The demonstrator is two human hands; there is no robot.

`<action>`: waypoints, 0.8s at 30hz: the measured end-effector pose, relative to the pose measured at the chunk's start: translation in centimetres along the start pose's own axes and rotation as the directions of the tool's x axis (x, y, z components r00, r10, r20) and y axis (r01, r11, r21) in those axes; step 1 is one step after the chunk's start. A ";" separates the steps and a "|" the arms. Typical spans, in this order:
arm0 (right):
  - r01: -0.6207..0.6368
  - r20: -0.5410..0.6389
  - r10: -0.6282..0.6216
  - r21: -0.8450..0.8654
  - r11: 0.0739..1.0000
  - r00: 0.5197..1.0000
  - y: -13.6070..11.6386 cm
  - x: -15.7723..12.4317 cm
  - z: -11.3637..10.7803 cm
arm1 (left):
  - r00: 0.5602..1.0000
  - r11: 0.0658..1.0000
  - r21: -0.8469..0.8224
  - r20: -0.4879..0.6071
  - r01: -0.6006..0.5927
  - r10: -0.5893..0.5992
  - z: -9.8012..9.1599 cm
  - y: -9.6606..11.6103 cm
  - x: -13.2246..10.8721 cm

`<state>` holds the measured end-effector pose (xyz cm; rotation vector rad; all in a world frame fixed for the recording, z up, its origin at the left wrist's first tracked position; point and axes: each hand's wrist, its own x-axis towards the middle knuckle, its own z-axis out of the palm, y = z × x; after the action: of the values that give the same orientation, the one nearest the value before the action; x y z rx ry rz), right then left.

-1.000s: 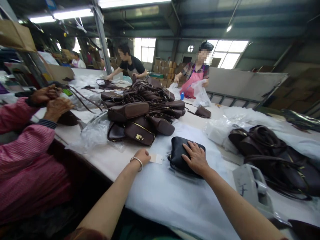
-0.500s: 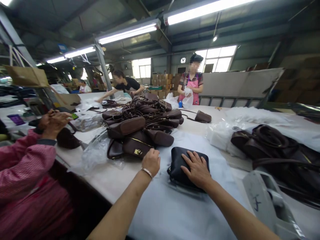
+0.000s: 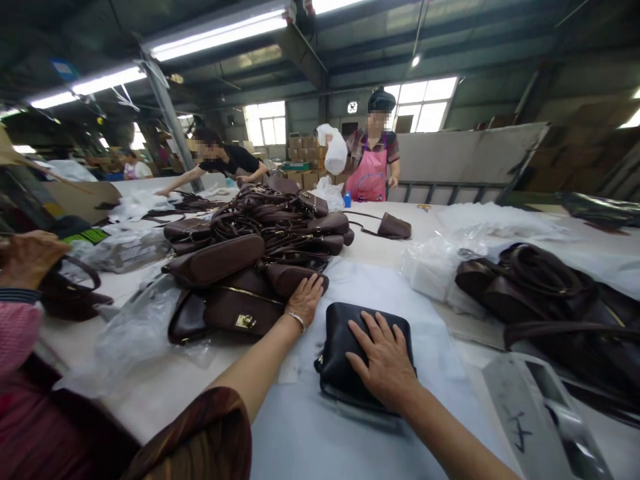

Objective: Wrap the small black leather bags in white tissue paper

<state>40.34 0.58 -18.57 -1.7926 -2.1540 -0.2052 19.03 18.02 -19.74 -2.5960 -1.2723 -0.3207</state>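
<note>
A black handbag (image 3: 340, 337) lies on a pale sheet (image 3: 370, 447) in front of me. Flat on its top rests my right hand (image 3: 385, 360), fingers spread. My left hand (image 3: 304, 299) reaches to the near right edge of a heap of dark brown handbags (image 3: 280, 213). Its fingers are stretched out over the end of a brown bag (image 3: 290, 277) and appear to touch it. Beside that bag, another brown handbag (image 3: 250, 307) shows a gold zip and a gold lock.
Clear plastic bags (image 3: 140, 327) lie left of the heap. More brown bags (image 3: 545, 293) and a grey tape dispenser (image 3: 535, 407) stand on the right. A co-worker's hand (image 3: 30, 260) is at far left. Another co-worker in a pink apron (image 3: 370, 173) stands across the table.
My left hand has moved forward onto the brown bag, its fingers opening from a curl. My right hand stays on the black handbag. The co-worker in the apron has raised white plastic.
</note>
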 end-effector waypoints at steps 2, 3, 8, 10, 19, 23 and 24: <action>0.008 -0.006 -0.008 -0.001 1.000 1.000 0.1 -0.1 0.0 | 1.000 0.998 0.056 -0.011 0.022 -0.021 0.9 -1.9 -0.2; 0.013 -0.009 -0.013 -0.004 1.000 1.000 0.1 -0.1 0.0 | 0.999 0.997 0.076 -0.026 0.030 -0.029 1.1 -2.7 -0.2; 0.024 -0.017 -0.025 -0.015 1.000 1.000 0.3 -0.2 0.2 | 0.995 0.988 0.140 -0.088 0.059 -0.047 0.9 -6.0 0.3; 0.025 -0.023 -0.025 -0.016 1.000 0.999 0.3 -0.2 0.2 | 0.995 0.985 0.161 -0.080 0.066 -0.053 0.7 -6.7 0.4; 0.018 -0.024 -0.018 0.011 1.000 1.000 0.3 -0.3 -0.2 | 0.990 0.975 0.181 0.033 0.127 -0.135 0.9 -8.2 0.2; 0.013 -0.004 -0.013 0.043 0.999 1.000 0.3 -0.3 -0.3 | 0.986 0.974 0.169 0.040 0.152 -0.161 -0.3 -7.1 0.8; 0.012 -0.002 -0.012 0.052 0.999 1.000 0.3 -0.2 -0.3 | 0.986 0.977 0.146 0.029 0.157 -0.163 -0.8 -6.4 1.0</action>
<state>40.72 0.32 -18.36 -1.7511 -2.1495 -0.1523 14.43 22.37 -17.93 -2.3981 -1.4654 -0.1971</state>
